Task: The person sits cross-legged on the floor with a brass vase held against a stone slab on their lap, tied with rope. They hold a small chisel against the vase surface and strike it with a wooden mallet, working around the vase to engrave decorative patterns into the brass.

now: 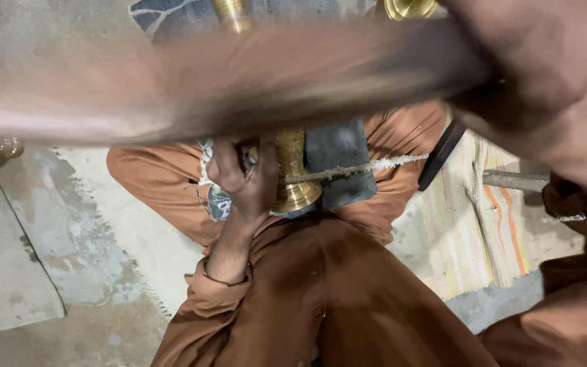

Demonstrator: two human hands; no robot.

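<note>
nearest cam: long tool, motion-blurred, brownish, sweeps across whole top of view; kind unclear, maybe a wooden stick or mallet handle
right hand: very close to lens, top right, fingers clenched round the thick end of the tool
left hand: mid frame, fingers wrapped on the left side of the brass piece, pressing it in place
brass piece: gold-coloured, flared foot at bottom, patterned stem; just right of the left fingers, touching them, top hidden behind the tool
dark block: grey-blue, directly right of the brass piece, seems to back it
cord: pale fibrous line running right from the brass stem across the block
dark strap/disc edge: right of the block, partly hidden
clothing: rust-brown sleeves and trousers, person seated on floor, knees around the work
rug: striped, pale with orange lines, far right of the left fingers
floor: patchy concrete, left of the left fingers
other brassware: gold items at top edge, beyond the tool
risk: tool swings fast, close above the left fingers; a misaimed swing could catch knuckles
risk 2: one-hand hold on rounded brass; a hit could twist or slip it off the block
</note>
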